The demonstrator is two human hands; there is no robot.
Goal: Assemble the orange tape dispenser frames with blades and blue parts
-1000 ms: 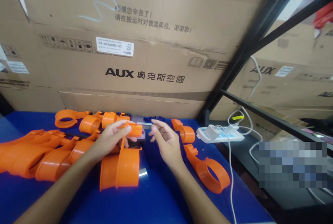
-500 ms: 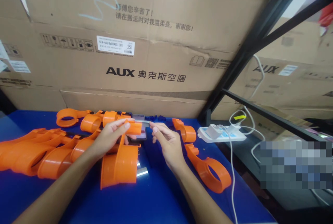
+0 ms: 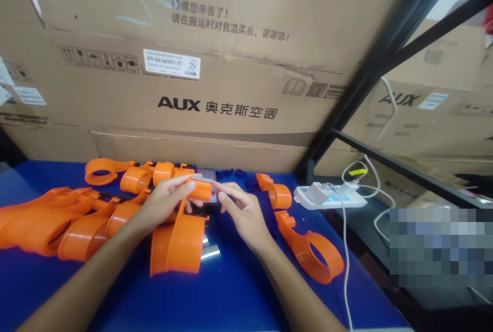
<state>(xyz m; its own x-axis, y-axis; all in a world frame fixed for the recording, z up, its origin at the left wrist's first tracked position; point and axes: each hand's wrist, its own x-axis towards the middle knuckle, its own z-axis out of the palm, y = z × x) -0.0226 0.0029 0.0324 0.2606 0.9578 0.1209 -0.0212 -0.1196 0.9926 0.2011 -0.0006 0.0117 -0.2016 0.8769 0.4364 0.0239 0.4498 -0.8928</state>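
Over the blue bench [image 3: 208, 301], both bare hands work near each other at one orange piece [image 3: 187, 239]. The left hand [image 3: 169, 201] is clamped on the upper, narrow end of this piece, with the thumb on the near side, and the wide round part hangs below the fingers. Along the top of the narrow end lies a thin metal strip [image 3: 202, 180]. The right hand [image 3: 246, 214] has its forefinger tip at the outer end of this strip, and its thumb is just below; I cannot tell whether the two pinch it.

Behind the hands lies a phone [image 3: 207, 173], partly covered by them. To the left, many more orange rings [image 3: 34, 224] lie in two rows; to the right are a small orange ring [image 3: 280, 197] and a larger orange ring [image 3: 323, 265]. Below the held piece, some shiny strips [image 3: 210, 253] rest on the bench. At the right edge stands a white power strip [image 3: 346, 200] with plugs and cables. A big cardboard box [image 3: 231, 80] closes the back.
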